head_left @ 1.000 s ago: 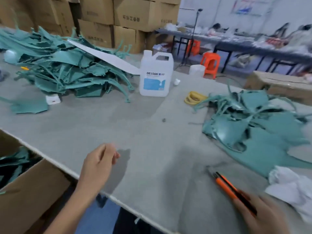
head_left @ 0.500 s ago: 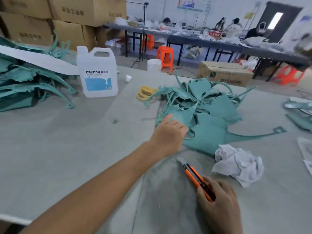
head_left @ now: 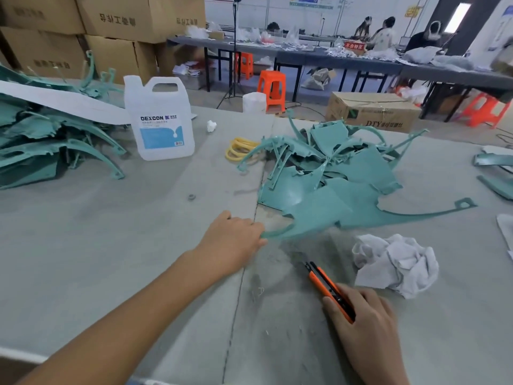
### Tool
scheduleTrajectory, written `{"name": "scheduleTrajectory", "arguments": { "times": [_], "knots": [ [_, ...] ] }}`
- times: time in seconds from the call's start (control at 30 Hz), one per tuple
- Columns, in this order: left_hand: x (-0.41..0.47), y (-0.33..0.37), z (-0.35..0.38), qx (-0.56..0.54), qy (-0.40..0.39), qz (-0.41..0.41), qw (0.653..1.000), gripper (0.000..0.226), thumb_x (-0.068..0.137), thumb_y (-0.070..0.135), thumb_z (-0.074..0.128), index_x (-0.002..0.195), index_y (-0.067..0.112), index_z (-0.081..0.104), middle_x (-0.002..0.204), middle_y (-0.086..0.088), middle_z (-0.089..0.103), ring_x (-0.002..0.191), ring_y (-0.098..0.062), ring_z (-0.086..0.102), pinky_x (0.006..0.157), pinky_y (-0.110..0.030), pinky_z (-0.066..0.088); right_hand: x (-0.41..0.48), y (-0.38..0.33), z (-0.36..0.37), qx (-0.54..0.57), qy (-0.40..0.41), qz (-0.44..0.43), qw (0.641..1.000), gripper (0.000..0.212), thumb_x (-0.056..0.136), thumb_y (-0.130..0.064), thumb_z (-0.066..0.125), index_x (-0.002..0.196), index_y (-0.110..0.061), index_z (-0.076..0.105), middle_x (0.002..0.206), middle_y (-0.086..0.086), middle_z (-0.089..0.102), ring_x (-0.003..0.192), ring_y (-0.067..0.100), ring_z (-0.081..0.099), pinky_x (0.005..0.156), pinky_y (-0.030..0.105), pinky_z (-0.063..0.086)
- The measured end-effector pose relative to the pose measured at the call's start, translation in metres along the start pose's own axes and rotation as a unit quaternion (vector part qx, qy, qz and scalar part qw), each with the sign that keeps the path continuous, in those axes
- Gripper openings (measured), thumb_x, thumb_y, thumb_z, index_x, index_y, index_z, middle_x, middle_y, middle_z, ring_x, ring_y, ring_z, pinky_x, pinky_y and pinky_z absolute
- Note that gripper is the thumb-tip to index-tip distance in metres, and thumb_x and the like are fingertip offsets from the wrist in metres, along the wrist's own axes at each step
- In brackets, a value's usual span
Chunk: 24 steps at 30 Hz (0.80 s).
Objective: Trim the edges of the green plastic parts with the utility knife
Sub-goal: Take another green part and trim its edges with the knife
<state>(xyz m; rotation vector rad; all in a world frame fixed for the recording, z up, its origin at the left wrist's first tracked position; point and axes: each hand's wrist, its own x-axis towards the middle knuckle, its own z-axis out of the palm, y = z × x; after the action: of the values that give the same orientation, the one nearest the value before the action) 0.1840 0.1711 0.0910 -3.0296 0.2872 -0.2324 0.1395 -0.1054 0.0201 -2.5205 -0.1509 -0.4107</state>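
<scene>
Green parts [head_left: 333, 176] lie in a loose heap on the table just beyond our left hand [head_left: 233, 240], flat panels and thin curved arms overlapping. That hand lies palm down, its fingers closed on the slim curved tip of the nearest piece. Our right hand [head_left: 369, 329], nearer to us and to the right of the left, is curled round the handle of the orange knife [head_left: 327, 290]. The knife's front end points away toward the left hand; we cannot tell whether the blade is out. Just beyond the right hand sits a crumpled white rag [head_left: 397, 262]. The table [head_left: 111, 245] is covered in grey cloth with a seam running away between our hands, and small shavings lie on it near the knife. Well beyond the left hand are a white jug [head_left: 159, 120] and yellow bands [head_left: 240, 151], and far to its left a second green heap [head_left: 41, 145]. Past the table we see stacked boxes [head_left: 125, 23], orange stools [head_left: 272, 87] and long dark benches [head_left: 361, 62] where people sit.
</scene>
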Motion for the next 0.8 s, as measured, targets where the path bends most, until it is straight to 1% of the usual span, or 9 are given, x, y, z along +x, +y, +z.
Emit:
{"name": "scheduleTrajectory", "arguments": {
  "times": [0.17,0.27,0.33,0.4,0.47,0.53,0.6,0.73,0.8],
  "knots": [
    [-0.066,-0.022,-0.009,-0.078,0.033,-0.080,0.993,0.035,0.104,0.053,0.028,0.104,0.032,0.056,0.096,0.011,0.063,0.086,-0.015,0.059,0.071,-0.032,0.028,0.000,0.000,-0.003,0.023,0.046,-0.008,0.999,0.032,0.080,-0.023,0.084,0.110,-0.020,0.076,0.095,0.002,0.071,0.092,0.036,0.061,0.086,0.045,0.048],
    [-0.098,-0.022,-0.006,-0.130,0.061,-0.102,0.984,0.029,0.105,0.048,0.035,0.105,0.034,0.060,0.086,0.015,0.059,0.078,-0.014,0.056,0.070,-0.032,0.030,-0.002,-0.010,-0.011,0.096,0.039,0.028,0.994,0.036,0.088,-0.046,0.059,0.117,-0.027,0.069,0.094,-0.014,0.065,0.091,0.025,0.057,0.083,0.039,0.045],
    [-0.114,-0.015,-0.003,-0.136,0.091,-0.093,0.982,0.033,0.103,0.048,0.034,0.105,0.036,0.065,0.081,0.016,0.062,0.074,-0.015,0.061,0.067,-0.033,0.039,-0.005,-0.022,-0.014,0.163,0.034,0.065,0.984,0.035,0.090,-0.062,0.048,0.117,-0.043,0.057,0.089,-0.026,0.060,0.082,0.018,0.057,0.076,0.035,0.043],
    [-0.125,-0.006,-0.002,-0.123,0.123,-0.088,0.981,0.038,0.097,0.049,0.033,0.102,0.036,0.069,0.076,0.015,0.065,0.067,-0.014,0.065,0.060,-0.032,0.047,-0.002,-0.035,-0.014,0.216,0.022,0.103,0.971,0.036,0.084,-0.079,0.047,0.110,-0.053,0.045,0.082,-0.021,0.062,0.072,0.016,0.062,0.066,0.033,0.046],
    [-0.132,0.001,0.001,-0.114,0.134,-0.086,0.981,0.037,0.095,0.050,0.035,0.099,0.037,0.070,0.073,0.016,0.064,0.063,-0.012,0.064,0.055,-0.030,0.047,0.005,-0.051,-0.011,0.246,-0.009,0.123,0.961,0.051,0.070,-0.088,0.053,0.103,-0.050,0.043,0.073,-0.014,0.062,0.064,0.009,0.062,0.060,0.031,0.048],
    [-0.138,0.006,0.005,-0.100,0.146,-0.076,0.981,0.033,0.093,0.050,0.039,0.097,0.039,0.070,0.070,0.017,0.061,0.059,-0.010,0.063,0.052,-0.027,0.046,0.014,-0.068,-0.006,0.278,-0.027,0.120,0.953,0.053,0.064,-0.086,0.063,0.100,-0.050,0.049,0.069,-0.017,0.059,0.055,0.003,0.054,0.055,0.025,0.046],
    [-0.142,0.011,0.008,-0.096,0.150,-0.060,0.982,0.032,0.091,0.051,0.040,0.096,0.040,0.070,0.069,0.019,0.059,0.056,-0.008,0.060,0.049,-0.024,0.046,0.022,-0.081,0.003,0.328,-0.038,0.120,0.936,0.044,0.066,-0.074,0.074,0.093,-0.048,0.051,0.067,-0.017,0.057,0.052,0.002,0.049,0.051,0.021,0.046],
    [-0.151,0.017,0.011,-0.093,0.112,-0.041,0.988,0.035,0.088,0.056,0.039,0.097,0.045,0.072,0.075,0.024,0.063,0.058,-0.002,0.061,0.050,-0.015,0.046,0.033,-0.087,0.022,0.364,-0.066,0.141,0.918,0.027,0.084,-0.038,0.078,0.084,-0.043,0.052,0.065,-0.011,0.060,0.053,0.011,0.056,0.051,0.036,0.055],
    [-0.156,0.016,0.009,-0.106,0.108,-0.045,0.987,0.038,0.087,0.057,0.039,0.097,0.045,0.073,0.080,0.023,0.066,0.063,0.000,0.062,0.054,-0.014,0.046,0.041,-0.085,0.025,0.390,-0.061,0.149,0.906,0.026,0.086,-0.028,0.078,0.085,-0.038,0.054,0.066,-0.008,0.059,0.052,0.015,0.058,0.046,0.033,0.053]
  ]
}}
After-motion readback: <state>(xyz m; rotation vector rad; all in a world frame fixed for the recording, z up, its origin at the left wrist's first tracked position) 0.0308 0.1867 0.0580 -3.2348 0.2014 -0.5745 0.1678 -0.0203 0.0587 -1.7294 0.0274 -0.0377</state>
